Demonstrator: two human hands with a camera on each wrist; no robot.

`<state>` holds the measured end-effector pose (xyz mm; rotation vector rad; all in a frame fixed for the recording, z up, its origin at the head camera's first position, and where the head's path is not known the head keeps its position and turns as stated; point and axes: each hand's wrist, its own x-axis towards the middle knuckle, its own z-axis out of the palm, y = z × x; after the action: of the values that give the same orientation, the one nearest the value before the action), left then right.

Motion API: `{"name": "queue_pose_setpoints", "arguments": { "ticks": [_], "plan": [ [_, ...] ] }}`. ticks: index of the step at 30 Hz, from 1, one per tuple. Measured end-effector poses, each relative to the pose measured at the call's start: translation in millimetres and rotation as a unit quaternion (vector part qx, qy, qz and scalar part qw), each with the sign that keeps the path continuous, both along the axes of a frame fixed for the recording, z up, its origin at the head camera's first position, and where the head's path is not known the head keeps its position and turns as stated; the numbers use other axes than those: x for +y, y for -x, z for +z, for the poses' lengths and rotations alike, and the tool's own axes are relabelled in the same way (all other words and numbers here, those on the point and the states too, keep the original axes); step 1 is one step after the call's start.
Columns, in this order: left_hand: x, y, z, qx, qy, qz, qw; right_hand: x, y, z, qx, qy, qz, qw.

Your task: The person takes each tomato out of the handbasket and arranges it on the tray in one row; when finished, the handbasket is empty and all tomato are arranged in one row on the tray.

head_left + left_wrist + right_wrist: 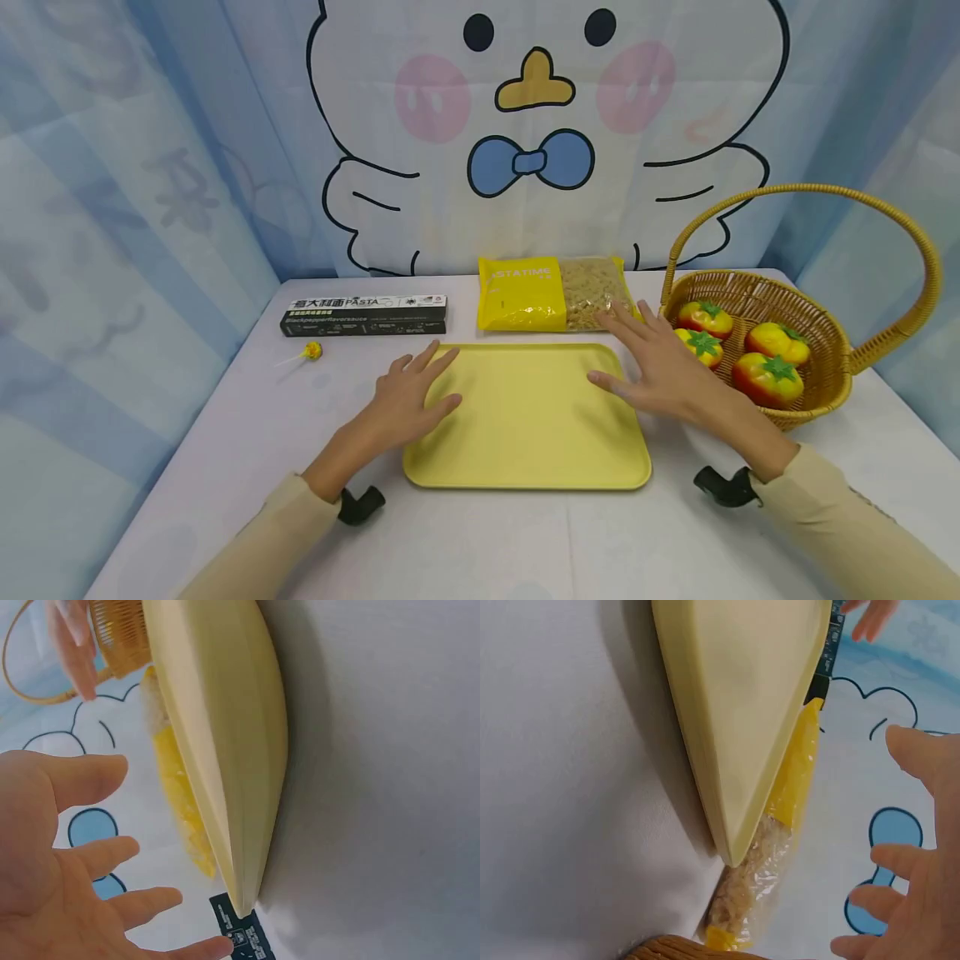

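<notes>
A yellow tray (525,417) lies flat on the white table, its surface bare. Over its left edge hovers my left hand (408,400), fingers spread and nothing held; the left wrist view shows the same spread hand (82,870) beside the tray (225,750). My right hand (660,367) is above the tray's right edge, fingers also apart and holding nothing. In the right wrist view, the right hand (907,885) stands off from the tray (750,712). Behind the tray lies a yellow pasta bag (525,296) with a clear window, partly behind the right fingertips.
At the right stands a wicker basket (832,387) with a tall handle, holding several red-yellow persimmon-like fruits (768,379). A black pasta box (363,317) lies at the back left, with a yellow-wrapped lollipop (312,351) in front of it. Patterned curtains (112,250) surround the table.
</notes>
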<state>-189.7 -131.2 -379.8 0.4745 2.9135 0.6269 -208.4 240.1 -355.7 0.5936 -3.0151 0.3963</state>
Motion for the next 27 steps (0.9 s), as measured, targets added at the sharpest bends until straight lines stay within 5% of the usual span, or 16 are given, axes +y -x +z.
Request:
{"name": "queue_pose_setpoints", "arguments": {
  "ticks": [27],
  "plan": [
    [-22.7,-7.3,1.0,-0.001,-0.044,0.003,0.999,32,0.3,11.4,-0.019,0.028,-0.032,0.9989]
  ]
}}
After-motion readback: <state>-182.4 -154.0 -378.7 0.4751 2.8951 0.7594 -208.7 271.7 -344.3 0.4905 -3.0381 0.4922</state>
